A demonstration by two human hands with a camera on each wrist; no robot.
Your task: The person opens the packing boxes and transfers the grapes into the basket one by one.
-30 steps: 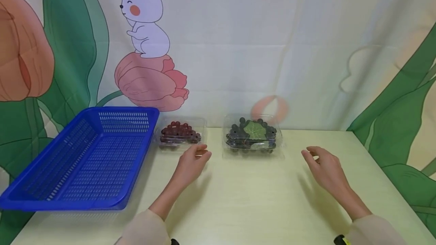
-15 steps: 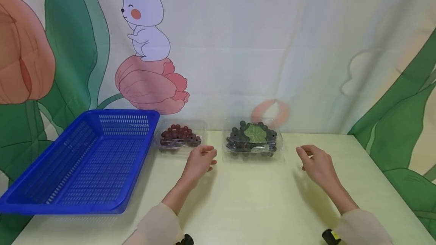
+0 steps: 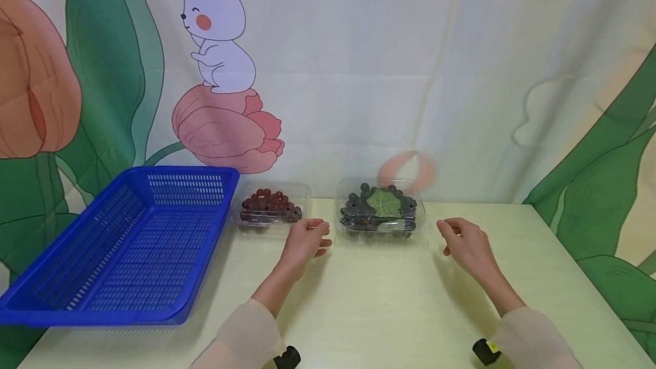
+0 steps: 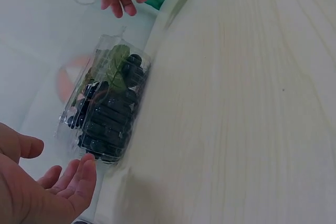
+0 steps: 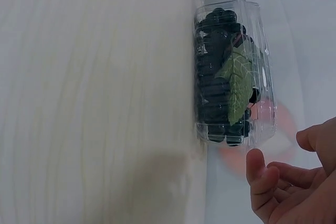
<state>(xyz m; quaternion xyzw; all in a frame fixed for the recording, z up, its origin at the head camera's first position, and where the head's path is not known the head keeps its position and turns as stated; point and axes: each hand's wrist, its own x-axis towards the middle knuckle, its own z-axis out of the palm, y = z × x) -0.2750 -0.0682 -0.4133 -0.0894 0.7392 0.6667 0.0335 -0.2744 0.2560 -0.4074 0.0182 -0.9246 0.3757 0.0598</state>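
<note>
A clear plastic box of dark grapes (image 3: 378,209) with a green leaf (image 3: 384,202) inside stands at the back of the table, lid closed. To its left is a smaller clear box of red grapes (image 3: 269,206). My left hand (image 3: 303,244) hovers in front of the gap between the boxes, fingers loosely bent and holding nothing. On the other side, my right hand (image 3: 467,244) hangs in the air right of the dark grapes, thumb and fingers apart. In both wrist views the hands flank the dark grape box (image 4: 107,108) without gripping it.
A blue plastic basket (image 3: 164,261) with slotted walls stands on the left of the pale table (image 3: 379,312), beside the red grapes. Behind the table hangs a curtain (image 3: 328,61) printed with a rabbit, tulips and leaves. Black wrist cameras show below both sleeves.
Both hands have moved inward toward the box of dark grapes, the left hand to the right and the right hand to the left. The boxes and basket stay in place.
</note>
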